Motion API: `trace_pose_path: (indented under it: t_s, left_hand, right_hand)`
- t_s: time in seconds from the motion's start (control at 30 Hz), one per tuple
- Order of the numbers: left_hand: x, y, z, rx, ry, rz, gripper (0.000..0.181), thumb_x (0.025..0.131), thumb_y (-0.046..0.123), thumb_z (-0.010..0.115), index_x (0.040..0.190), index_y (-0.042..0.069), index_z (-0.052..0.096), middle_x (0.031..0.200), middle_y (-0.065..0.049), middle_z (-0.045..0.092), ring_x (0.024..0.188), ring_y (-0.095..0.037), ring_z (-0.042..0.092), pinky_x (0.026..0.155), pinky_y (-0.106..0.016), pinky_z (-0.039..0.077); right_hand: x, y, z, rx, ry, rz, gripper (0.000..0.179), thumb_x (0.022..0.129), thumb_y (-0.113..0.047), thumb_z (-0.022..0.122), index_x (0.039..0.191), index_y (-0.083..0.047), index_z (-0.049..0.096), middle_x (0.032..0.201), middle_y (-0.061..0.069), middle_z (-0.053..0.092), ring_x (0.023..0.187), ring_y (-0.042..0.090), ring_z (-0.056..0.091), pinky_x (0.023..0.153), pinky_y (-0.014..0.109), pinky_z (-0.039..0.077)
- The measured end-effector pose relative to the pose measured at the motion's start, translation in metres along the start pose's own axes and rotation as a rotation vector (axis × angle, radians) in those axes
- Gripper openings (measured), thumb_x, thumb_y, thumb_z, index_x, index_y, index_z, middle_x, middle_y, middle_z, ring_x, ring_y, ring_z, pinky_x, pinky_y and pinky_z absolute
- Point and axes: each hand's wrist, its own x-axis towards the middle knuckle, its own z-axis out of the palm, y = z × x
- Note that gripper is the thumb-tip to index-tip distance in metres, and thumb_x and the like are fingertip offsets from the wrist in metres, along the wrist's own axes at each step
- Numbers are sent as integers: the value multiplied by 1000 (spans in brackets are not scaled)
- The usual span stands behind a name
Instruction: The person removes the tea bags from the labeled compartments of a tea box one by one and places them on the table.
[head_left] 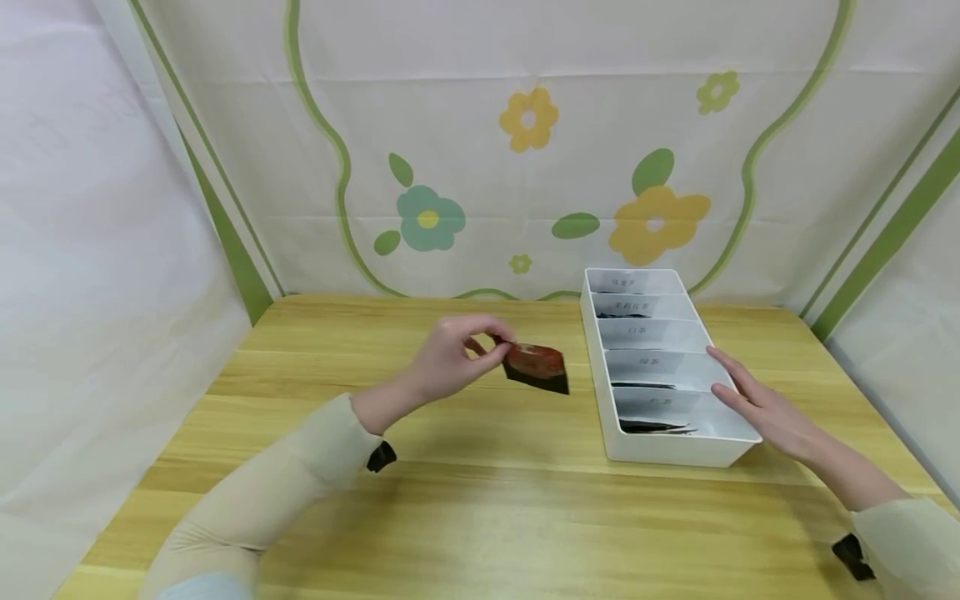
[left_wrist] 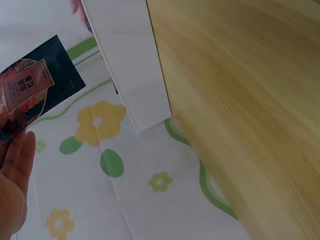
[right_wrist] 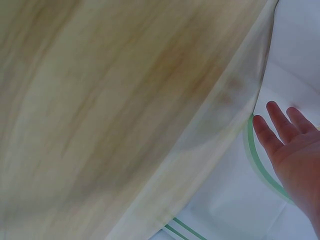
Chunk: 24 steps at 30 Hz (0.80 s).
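Note:
A small dark sachet (head_left: pixel 538 367) with a red printed panel is pinched at one corner between the thumb and fingers of my left hand (head_left: pixel 453 358). It is held above the table, left of a white divided box (head_left: pixel 667 452). In the left wrist view the sachet (left_wrist: pixel 60 70) shows a pink label with characters. My right hand (head_left: pixel 776 417) is at the box's right side, fingertips at the rim. The right wrist view shows the fingers of this hand (right_wrist: pixel 300 155) extended and spread. Thin dark packets (head_left: pixel 652 427) lie in the box's nearest compartment.
The box stands on a wooden table (head_left: pixel 480 508), right of centre, with labelled dividers and more dark packets (head_left: pixel 622 315) in a farther compartment. A white curtain (head_left: pixel 465 150) with flower prints hangs behind the table; white sheets flank both sides.

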Motion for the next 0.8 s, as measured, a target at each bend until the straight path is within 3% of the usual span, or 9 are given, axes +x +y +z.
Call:
trace_pose_path:
  t_s: [0.33,0.57,0.8]
  left_hand:
    - [-26,-25,-33,152,-28,-179,13,90,0,67,100,7,70,96,-2,70,81,-12,65,61,-25,53]
    - [-41,-49,-51,209,-48,-261,11,92,2,66,101,6,69,95,-3,70,79,-16,64,61,-29,53]
    - [-54,-73,-74,231,-79,-436,10,96,6,62,104,7,68,97,-4,68,79,-18,62,65,-35,52]
  right_hand:
    - [-3,1,0,-21,13,1,61,107,-25,38,158,-20,5,156,29,10,125,64,26,89,76,25]
    - [-5,1,0,-21,13,-2,61,107,-25,38,158,-20,5,156,28,9,125,65,26,88,76,26]
    - [-3,1,1,23,14,-3,61,107,-25,39,158,-21,5,157,27,7,132,61,18,92,76,21]
